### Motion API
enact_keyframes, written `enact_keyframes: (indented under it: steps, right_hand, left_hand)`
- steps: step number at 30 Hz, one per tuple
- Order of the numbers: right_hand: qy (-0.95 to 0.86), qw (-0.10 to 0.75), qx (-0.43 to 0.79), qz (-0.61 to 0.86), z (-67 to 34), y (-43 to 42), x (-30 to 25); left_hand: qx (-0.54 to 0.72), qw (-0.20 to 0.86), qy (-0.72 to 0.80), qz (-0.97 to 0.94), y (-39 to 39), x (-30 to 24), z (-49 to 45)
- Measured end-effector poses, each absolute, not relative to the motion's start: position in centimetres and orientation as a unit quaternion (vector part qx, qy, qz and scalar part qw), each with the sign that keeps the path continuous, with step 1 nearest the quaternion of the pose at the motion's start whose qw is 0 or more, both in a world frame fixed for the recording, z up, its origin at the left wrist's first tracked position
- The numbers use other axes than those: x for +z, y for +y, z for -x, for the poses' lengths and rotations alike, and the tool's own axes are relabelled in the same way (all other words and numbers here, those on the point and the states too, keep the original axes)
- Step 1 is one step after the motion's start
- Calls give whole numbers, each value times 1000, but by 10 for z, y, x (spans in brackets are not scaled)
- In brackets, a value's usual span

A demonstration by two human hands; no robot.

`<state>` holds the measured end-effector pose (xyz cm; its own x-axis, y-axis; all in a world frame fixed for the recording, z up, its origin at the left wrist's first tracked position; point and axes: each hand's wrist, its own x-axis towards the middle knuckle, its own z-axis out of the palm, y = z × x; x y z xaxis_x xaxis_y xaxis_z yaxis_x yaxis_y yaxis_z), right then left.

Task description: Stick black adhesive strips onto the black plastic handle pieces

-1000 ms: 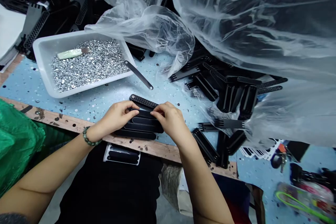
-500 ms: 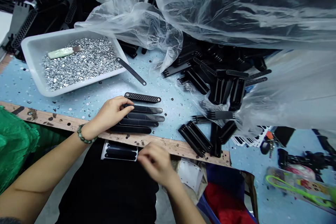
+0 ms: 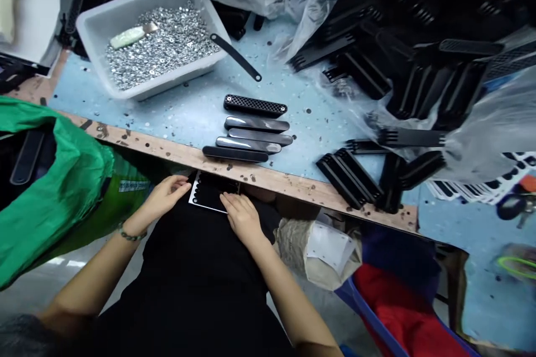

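From afar I see a speckled pale-blue counter [image 3: 312, 148] with a wooden near edge [image 3: 293, 182] (dark-spotted), and, at near left, grey floor [image 3: 42, 281] catching bright light.

The right hand [image 3: 243, 215] rests on a card [image 3: 208, 192] at the lap, the left hand [image 3: 167, 196] just beside it; the desk [image 3: 184, 117] bears black bars [image 3: 256, 105] and a tub [image 3: 96, 44].
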<state>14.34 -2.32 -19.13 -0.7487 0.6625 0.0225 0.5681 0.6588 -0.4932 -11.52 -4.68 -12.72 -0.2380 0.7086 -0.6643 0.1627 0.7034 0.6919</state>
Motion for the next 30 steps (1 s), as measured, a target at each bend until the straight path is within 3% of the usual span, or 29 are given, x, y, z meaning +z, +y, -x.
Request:
enact_keyframes:
  steps: [5, 9, 13, 19, 24, 30]
  right_hand:
    - [-905, 121, 321, 251, -155, -49, -167]
    - [-836, 154, 424, 313, -156, -44, -155]
    - [-805, 281, 347, 390, -139, -24, -149]
    - [-821, 295, 291, 393, -126, -14, -146]
    - [-815, 275, 323, 395, -135, -18, -142]
    - [-702, 345, 419, 460, -149, -23, -133]
  left_hand:
    - [320, 619, 677, -237, -54, -167, 90]
    - [346, 653, 635, -226, -47, -168, 77]
    - [326, 694, 590, -254, -37, -152, 74]
    - [301, 709, 555, -314, -34, -142, 63]
    - [255, 649, 546, -464, -49, -136, 56]
    - [227, 603, 569, -511, -54, -146, 48]
